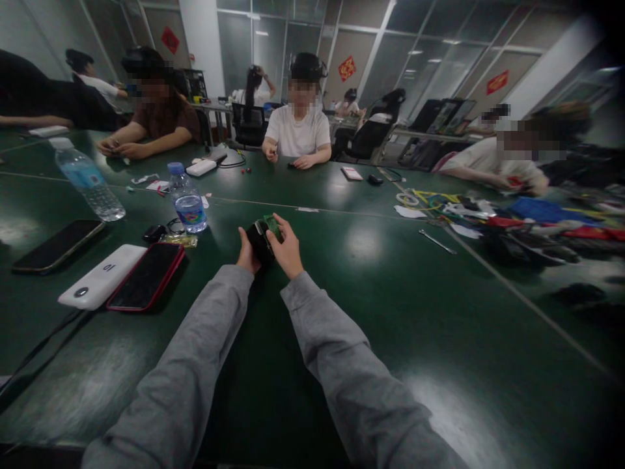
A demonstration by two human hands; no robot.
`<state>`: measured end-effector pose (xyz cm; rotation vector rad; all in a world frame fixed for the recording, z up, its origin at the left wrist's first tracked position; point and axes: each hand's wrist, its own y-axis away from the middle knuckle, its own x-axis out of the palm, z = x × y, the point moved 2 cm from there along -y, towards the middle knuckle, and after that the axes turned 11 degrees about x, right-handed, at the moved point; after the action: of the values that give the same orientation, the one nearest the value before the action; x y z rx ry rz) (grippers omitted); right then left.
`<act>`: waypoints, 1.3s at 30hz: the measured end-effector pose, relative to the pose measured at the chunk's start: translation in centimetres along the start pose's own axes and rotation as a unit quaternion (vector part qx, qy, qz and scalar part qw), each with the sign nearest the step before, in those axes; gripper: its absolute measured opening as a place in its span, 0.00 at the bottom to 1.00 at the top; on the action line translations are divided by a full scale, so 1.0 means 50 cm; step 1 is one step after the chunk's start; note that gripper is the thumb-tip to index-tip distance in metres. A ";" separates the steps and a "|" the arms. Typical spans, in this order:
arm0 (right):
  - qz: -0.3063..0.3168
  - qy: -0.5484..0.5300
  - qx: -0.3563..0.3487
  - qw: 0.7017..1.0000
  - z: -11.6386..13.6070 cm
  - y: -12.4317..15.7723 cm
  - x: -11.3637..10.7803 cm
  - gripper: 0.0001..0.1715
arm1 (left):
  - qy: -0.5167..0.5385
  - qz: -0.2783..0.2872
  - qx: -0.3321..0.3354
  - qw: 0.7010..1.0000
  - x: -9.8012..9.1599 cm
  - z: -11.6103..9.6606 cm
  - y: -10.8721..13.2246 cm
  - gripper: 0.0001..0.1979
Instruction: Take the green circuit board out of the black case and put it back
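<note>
Above the green table, my left hand [249,256] is closed around the side of a small black wallet [260,242], which is tilted, with a pale strip along its upper edge. My right hand [287,247] pinches a flat green piece [272,227] at the wallet's upper right side. Whether this piece is a card or a folded note I cannot tell. The lower part of the wallet is dark, and its inside is mostly hidden by my fingers.
Left of my hands lie a red-cased phone [146,277], a white power bank [102,277], a black phone [58,246] and two water bottles [188,202]. Rightward are a wrench [437,241] and piled cables and cloth [547,218]. Several people sit around the table [381,312].
</note>
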<state>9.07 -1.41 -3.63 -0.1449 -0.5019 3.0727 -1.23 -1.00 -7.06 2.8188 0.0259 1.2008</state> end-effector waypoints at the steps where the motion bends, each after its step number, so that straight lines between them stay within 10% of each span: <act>1: 0.000 0.015 -0.002 1.000 0.001 0.001 0.000 0.29 | 0.000 -0.002 -0.001 1.000 -0.001 0.000 -0.001 0.40; 8: 0.022 0.099 0.001 0.995 0.008 0.013 0.006 0.29 | -0.001 -0.018 0.010 1.000 -0.010 0.001 -0.006 0.38; 33: 0.048 -0.096 0.051 0.993 -0.018 0.023 0.018 0.20 | 0.005 -0.071 -0.007 0.997 -0.015 -0.001 -0.006 0.37; 39: -0.029 -0.219 0.187 0.957 -0.055 0.007 0.009 0.13 | 0.020 -0.064 -0.014 0.998 0.000 -0.006 0.000 0.41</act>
<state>8.89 -0.84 -6.39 0.5567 0.0798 3.0622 -1.44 -0.98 -6.87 2.7223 0.1868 1.2205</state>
